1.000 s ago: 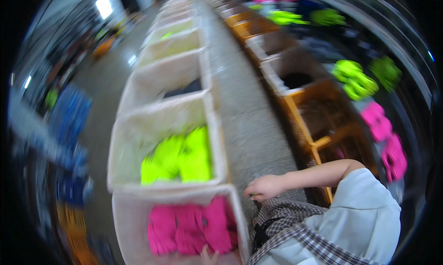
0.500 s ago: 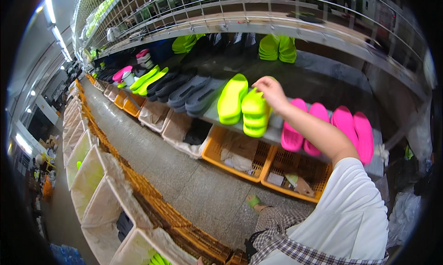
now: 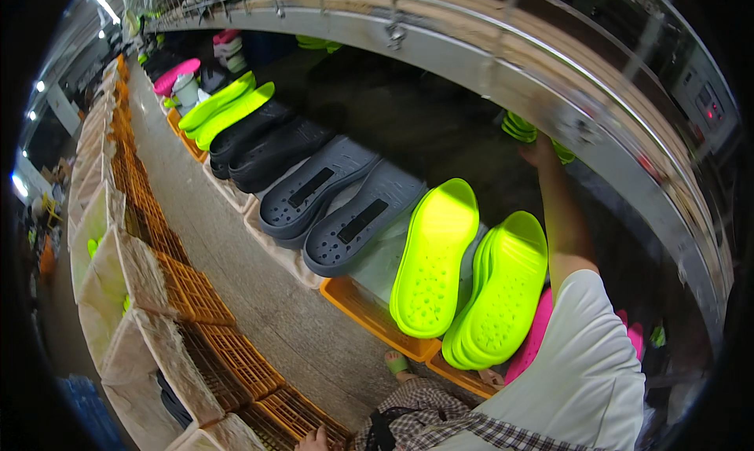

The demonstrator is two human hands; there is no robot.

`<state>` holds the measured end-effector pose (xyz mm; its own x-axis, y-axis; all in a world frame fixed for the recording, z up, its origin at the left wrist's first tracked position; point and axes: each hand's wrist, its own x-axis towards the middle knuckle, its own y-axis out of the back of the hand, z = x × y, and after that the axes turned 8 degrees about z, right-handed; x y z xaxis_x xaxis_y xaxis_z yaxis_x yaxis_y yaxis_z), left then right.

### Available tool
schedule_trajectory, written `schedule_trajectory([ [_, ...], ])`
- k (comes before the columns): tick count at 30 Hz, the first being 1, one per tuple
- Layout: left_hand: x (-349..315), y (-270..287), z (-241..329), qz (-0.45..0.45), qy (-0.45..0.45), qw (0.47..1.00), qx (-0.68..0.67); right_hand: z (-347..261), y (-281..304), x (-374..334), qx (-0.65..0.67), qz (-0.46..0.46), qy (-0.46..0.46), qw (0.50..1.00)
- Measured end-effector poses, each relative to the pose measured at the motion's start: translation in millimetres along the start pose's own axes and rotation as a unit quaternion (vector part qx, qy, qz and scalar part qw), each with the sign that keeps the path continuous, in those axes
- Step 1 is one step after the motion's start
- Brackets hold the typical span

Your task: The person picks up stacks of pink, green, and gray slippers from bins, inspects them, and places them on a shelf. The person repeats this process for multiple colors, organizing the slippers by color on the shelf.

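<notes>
My right hand reaches under the upper shelf's metal beam, touching or close against a stack of neon yellow-green shoe soles. The beam and dim light hide its fingers. Nearer on the lower shelf lie a neon yellow-green sole and, beside it, a stack of the same soles. My left hand shows only partly at the bottom edge, next to the orange crates; its visible fingers are apart, with nothing seen in them.
Dark grey soles, black soles and more yellow-green soles line the shelf leftward. Pink soles are partly behind my right arm. The metal beam runs low overhead. Cloth-lined bins stand across the aisle.
My right hand has moved off the near yellow-green stack, back and under the upper shelf to the rear stack. The view has shifted closer to the shelf.
</notes>
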<state>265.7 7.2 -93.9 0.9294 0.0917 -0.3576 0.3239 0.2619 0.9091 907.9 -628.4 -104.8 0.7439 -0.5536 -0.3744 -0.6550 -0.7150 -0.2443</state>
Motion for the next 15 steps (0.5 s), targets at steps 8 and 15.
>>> schedule_trajectory([
  [8,40,3,5,-0.131,0.083,0.988,-0.013,9,19,64,-0.577,-0.074,0.512,0.632],
  [15,18,-1,-3,0.009,0.081,0.996,-0.04,-36,49,88,-0.608,-0.119,0.517,0.591],
])
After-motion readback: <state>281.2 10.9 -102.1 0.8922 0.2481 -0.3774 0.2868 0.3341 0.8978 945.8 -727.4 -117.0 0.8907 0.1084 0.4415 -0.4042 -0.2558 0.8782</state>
